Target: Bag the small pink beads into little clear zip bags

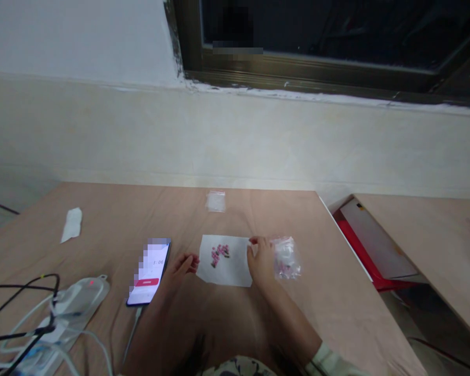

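A white sheet of paper [235,274] lies in front of me, with a small cluster of pink flower-like pieces [219,253] and some darker bits on it. At the sheet's left edge is my left hand [183,265], its fingers curled together; whatever they may hold is too small to make out. My right hand [262,258] is on the sheet's right edge, thumb and forefinger bent around its upper corner. Just beyond that hand lies a clear plastic bag [288,258] with some pink inside.
A lit phone [149,277] on a cable lies left of my left hand. Further left are a white power strip [78,303] and tangled cables. A small clear bag [216,201] and a white scrap [71,224] lie farther back. A gap with a red item [360,256] separates two tables.
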### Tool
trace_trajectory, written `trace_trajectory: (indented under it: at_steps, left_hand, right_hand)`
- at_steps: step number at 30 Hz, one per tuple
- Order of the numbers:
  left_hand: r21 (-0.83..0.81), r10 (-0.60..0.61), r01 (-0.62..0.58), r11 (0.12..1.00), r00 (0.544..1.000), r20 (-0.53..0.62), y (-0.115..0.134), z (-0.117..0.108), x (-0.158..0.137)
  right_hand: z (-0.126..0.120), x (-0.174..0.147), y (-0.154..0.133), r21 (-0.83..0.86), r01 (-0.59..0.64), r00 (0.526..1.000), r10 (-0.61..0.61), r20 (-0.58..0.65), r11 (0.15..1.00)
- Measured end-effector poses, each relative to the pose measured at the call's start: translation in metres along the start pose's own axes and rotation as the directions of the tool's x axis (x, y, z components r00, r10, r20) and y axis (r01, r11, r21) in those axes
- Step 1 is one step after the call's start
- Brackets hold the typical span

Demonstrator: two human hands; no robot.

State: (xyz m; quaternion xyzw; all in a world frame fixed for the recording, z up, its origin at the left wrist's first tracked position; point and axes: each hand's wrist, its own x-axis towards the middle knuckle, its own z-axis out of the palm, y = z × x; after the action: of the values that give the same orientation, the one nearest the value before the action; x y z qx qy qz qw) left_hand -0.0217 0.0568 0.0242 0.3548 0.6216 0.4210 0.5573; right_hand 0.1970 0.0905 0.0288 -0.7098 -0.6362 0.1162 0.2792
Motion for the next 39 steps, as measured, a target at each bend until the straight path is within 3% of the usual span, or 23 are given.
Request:
trace_trajectory:
  at_steps: [10,17,20,24,29,32,35,37,39]
  left_hand:
    - [0.052,0.071,-0.075,0.996,0.994,0.088,-0.011,0.008,0.029]
    - [0.08,0.044,-0.052,0.995,0.994,0.096,-0.013,0.01,0.037]
    - [0.097,0.03,-0.036,0.995,0.998,0.064,-0.013,0.009,0.037]
    - [0.078,0.052,-0.057,0.995,0.997,0.054,-0.018,0.01,0.037]
    - [0.018,0.138,-0.141,0.99,0.984,0.116,-0.02,0.011,0.027]
    - [0.007,0.126,-0.127,0.992,0.988,0.091,-0.015,0.012,0.013]
    - [-0.003,0.165,-0.165,0.986,0.983,0.078,-0.006,0.015,0.001]
    - [-0.053,0.199,-0.195,0.979,0.977,0.076,-0.001,0.02,-0.006]
    - [-0.088,0.221,-0.211,0.974,0.968,0.123,0.003,0.027,-0.011]
  right_hand:
    - [0.082,0.102,-0.071,-0.193,0.215,0.953,-0.163,0.255,0.957]
    - [0.109,0.124,-0.065,-0.225,0.286,0.928,-0.211,0.309,0.931]
    - [0.104,0.12,-0.057,-0.204,0.24,0.94,-0.175,0.291,0.949]
    - [0.092,0.113,-0.048,-0.055,0.056,0.97,-0.041,0.241,0.997]
    - [0.071,0.107,-0.04,0.119,0.072,0.961,-0.101,0.259,0.99]
    - [0.047,0.097,-0.041,0.233,0.058,0.988,-0.089,0.124,0.971]
    - [0.015,0.07,-0.041,0.527,0.062,0.997,-0.078,0.007,0.848]
    - [-0.004,0.044,-0.037,0.687,0.005,0.985,-0.123,0.122,0.727]
    - [-0.015,0.016,-0.029,0.745,-0.105,0.947,-0.164,0.278,0.659]
